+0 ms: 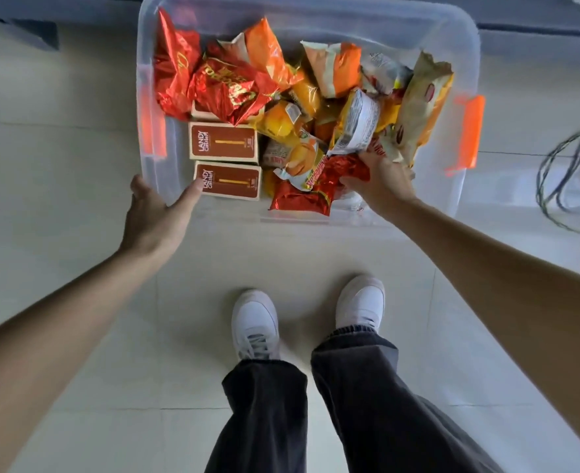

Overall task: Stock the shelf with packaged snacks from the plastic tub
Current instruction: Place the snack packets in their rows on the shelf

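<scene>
**A:** Where are the snacks?

**B:** They are all in the big clear plastic tub with orange clips [452, 39]. It sits on the pale tiled floor [77, 148].

**A:** What is inside?

**B:** Shiny red foil bags [220, 87] are at the back left. Orange and yellow packets [281, 122] fill the middle and the right. Two flat brown cardboard boxes [223, 145] lie side by side along the left wall.

**A:** What is the left hand doing?

**B:** The left hand [155, 216] is open with its fingers spread, at the tub's near left corner. Its thumb tip is at the corner of the nearer brown box.

**A:** And the right hand?

**B:** The right hand [380, 180] is down among the packets at the near right of the tub. Its thumb lies on a crinkly red foil packet [319, 186]. The fingers go into the pile, so I cannot tell if they hold anything.

**A:** Anything else?

**B:** Two white shoes [254, 322] and dark trouser legs [367, 404] stand just in front of the tub. Some dark cables [561, 172] lie on the floor to the right.
</scene>
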